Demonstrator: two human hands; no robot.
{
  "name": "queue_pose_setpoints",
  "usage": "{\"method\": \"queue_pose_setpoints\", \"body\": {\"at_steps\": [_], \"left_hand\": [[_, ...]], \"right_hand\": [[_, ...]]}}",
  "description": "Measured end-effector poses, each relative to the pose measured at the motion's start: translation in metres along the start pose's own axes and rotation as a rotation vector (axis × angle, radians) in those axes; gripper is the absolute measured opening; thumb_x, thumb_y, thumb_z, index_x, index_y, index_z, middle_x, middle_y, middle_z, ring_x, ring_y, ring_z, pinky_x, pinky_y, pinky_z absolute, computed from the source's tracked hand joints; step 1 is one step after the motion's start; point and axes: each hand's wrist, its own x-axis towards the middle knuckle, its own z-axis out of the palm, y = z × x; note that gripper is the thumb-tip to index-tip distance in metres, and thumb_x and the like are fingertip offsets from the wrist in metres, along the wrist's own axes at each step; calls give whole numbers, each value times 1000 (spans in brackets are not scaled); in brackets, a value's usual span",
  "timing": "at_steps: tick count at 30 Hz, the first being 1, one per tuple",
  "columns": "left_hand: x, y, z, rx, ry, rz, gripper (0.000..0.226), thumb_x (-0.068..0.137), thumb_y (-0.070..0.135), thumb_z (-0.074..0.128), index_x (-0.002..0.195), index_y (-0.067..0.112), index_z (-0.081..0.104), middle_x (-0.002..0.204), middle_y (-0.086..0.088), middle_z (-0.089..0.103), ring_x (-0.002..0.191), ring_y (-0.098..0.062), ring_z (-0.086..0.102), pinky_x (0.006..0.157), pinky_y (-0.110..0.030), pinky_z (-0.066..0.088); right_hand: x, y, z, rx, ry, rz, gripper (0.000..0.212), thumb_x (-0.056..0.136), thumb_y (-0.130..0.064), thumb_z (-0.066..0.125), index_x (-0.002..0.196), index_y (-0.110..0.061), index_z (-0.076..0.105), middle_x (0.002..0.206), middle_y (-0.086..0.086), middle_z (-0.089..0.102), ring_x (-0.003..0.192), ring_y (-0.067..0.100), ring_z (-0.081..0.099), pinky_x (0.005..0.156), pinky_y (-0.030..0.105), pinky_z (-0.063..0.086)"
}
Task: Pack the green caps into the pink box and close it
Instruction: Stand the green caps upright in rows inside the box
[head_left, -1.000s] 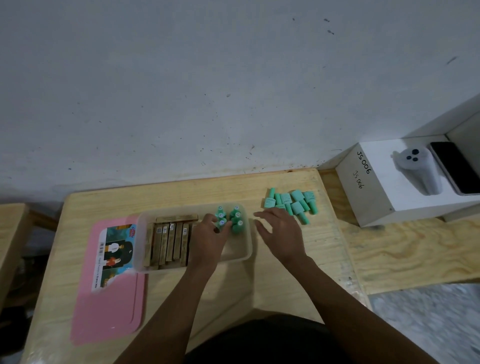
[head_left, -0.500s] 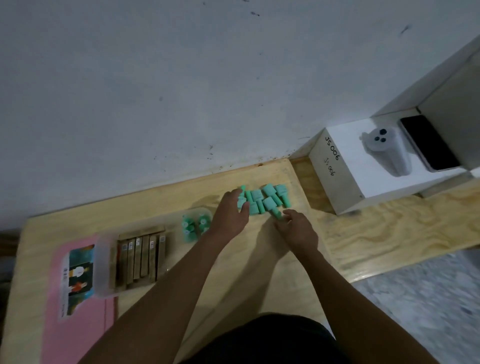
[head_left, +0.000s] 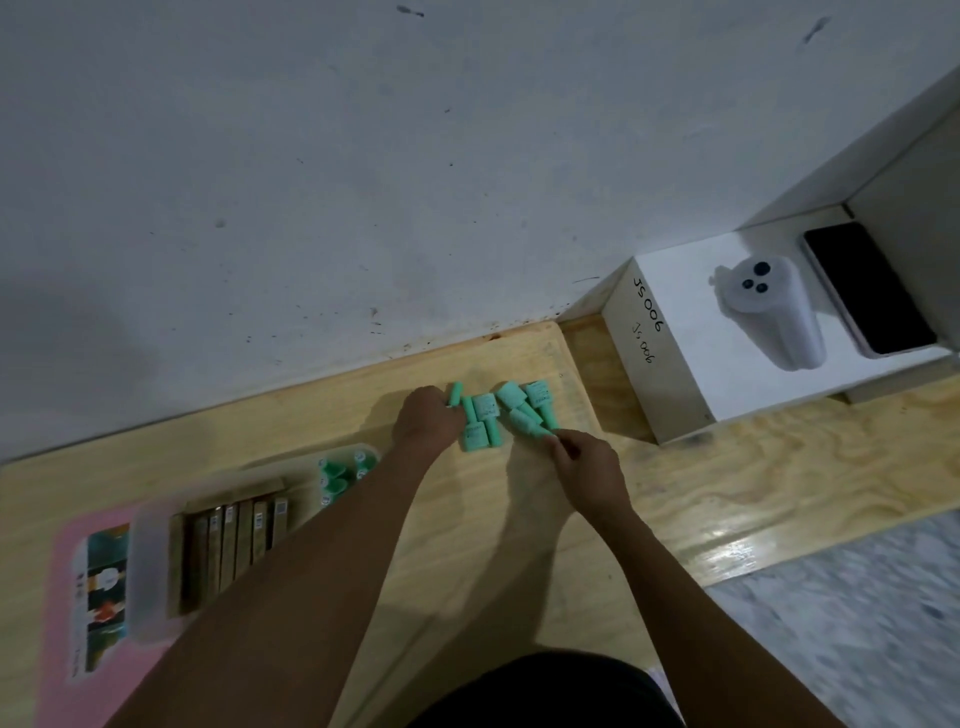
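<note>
Over green caps (head_left: 498, 415) — both hands (head_left: 428, 423) curled.

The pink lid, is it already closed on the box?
No, the pink lid lies flat on the table beside the open box.

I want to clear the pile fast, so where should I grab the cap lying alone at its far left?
Pinch that cap across its narrow sides, coming from above. It lies flat and nearly apart from the pile, lengthwise away from you. The left hand already touches its near end.
</note>
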Motion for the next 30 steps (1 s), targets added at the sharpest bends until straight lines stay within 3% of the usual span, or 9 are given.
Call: {"method": "queue_pose_setpoints", "body": {"at_steps": [5, 8, 13, 15, 19, 21, 23, 26, 30], "left_hand": [[5, 1, 0, -17, -48, 42, 21, 80, 15, 63, 96, 0, 67, 99, -12, 67, 83, -24, 58, 67, -31, 42], [-2, 0, -10, -87, -58, 97, 7, 80, 14, 61, 79, 8, 63, 81, -5, 56, 78, -20, 51, 67, -29, 39], [-29, 0, -50, -406, -84, 224, 15, 81, 21, 64, 92, 12, 62, 90, -8, 63, 87, -31, 67, 75, -45, 58], [-44, -9, -71, -459, -86, 298, 13, 83, 21, 66, 93, 15, 61, 94, -9, 64, 90, -28, 67, 78, -47, 58], [-76, -41, -110, -498, -23, 359, 10, 84, 21, 67, 92, 16, 64, 88, -1, 67, 80, -17, 66, 76, -36, 57], [-94, -63, -123, -513, 10, 356, 9, 85, 18, 66, 92, 12, 65, 87, -3, 70, 78, -15, 67, 74, -29, 55], [-109, -88, -130, -531, 45, 340, 9, 85, 17, 68, 91, 11, 67, 88, -7, 73, 79, -14, 69, 74, -27, 55], [-122, -125, -128, -460, 118, 303, 13, 83, 19, 70, 93, 11, 70, 91, -4, 72, 84, -15, 69, 73, -22, 53], [-131, -157, -112, -285, 264, 278, 12, 80, 27, 72, 81, 19, 63, 78, 2, 52, 65, -11, 51, 58, -18, 39]], "right_hand": [[-4, -12, -20, 369, -76, 165, 29, 97, -31, 54, 106, -10, 73, 84, 2, 69, 74, 12, 58, 73, 33, 52], [-10, -20, -26, 465, -126, 203, 30, 96, -33, 55, 103, -10, 73, 82, 2, 67, 74, 13, 56, 70, 29, 49], [-27, -44, -29, 485, -152, 100, 28, 96, -34, 56, 103, -13, 72, 81, -1, 66, 74, 11, 57, 70, 29, 51], [-36, -57, -25, 433, -154, 36, 24, 95, -35, 57, 98, -17, 73, 78, -2, 67, 72, 11, 57, 68, 28, 51], [-60, -86, -10, 279, -180, -158, 21, 94, -31, 59, 76, -30, 68, 67, 4, 62, 61, 11, 51, 61, 28, 45], [-71, -102, 0, 225, -216, -256, 19, 95, -28, 59, 78, -29, 68, 63, -8, 59, 55, 1, 51, 55, 13, 40], [-79, -115, 13, 140, -248, -354, 13, 94, -28, 61, 91, -24, 73, 71, -15, 65, 65, -8, 59, 61, 7, 41], [-87, -128, 39, -135, -257, -502, 19, 92, -40, 59, 97, -28, 74, 83, -15, 67, 75, 0, 59, 66, 26, 48], [-94, -144, 71, -565, -218, -639, 27, 93, -45, 51, 92, -26, 70, 91, -7, 68, 83, 14, 61, 63, 30, 43]]}}
